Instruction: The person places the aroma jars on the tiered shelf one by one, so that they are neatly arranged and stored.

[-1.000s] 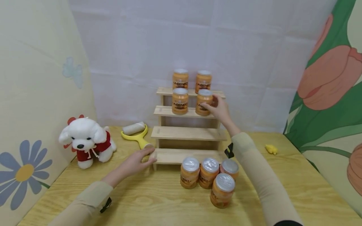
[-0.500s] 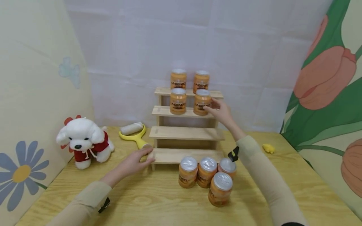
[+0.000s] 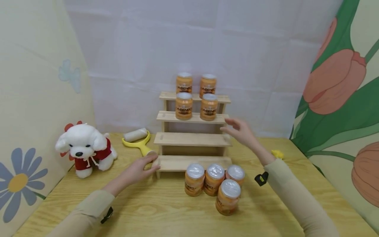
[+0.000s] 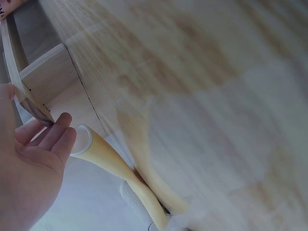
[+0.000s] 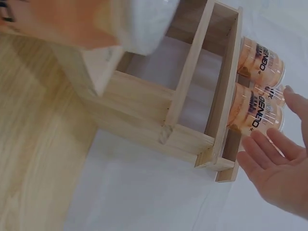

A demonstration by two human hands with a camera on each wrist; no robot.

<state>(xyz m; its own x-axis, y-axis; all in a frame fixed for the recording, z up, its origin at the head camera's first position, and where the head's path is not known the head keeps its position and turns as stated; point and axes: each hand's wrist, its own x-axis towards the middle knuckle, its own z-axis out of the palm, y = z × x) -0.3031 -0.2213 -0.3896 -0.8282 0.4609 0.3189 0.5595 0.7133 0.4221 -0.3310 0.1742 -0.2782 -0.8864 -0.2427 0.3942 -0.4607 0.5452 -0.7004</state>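
Observation:
A wooden shelf [image 3: 192, 139] with stepped boards stands against the back cloth. Two orange cans sit on its top board and two on the board below, including the right-hand can [image 3: 209, 107]. My right hand [image 3: 242, 132] is apart from that can, to its lower right, with fingers extended and nothing held. In the right wrist view, its palm [image 5: 279, 168] faces the shelved cans. At the lowest board's left end, my left hand [image 3: 137, 171] grips the shelf, thumb and fingers around the board end [image 4: 36, 110] in the left wrist view.
Several orange cans, one being the front can [image 3: 228, 197], stand on the table [image 3: 165, 210] before the shelf. A yellow-handled lint roller [image 3: 139, 141] lies left of it. Further left sits a white plush dog [image 3: 86, 144]. A small yellow object [image 3: 277, 154] lies at right.
My right hand has let go of the right can on the second board and drawn back to the lower right. The left hand keeps its place at the shelf. The head view has shifted slightly.

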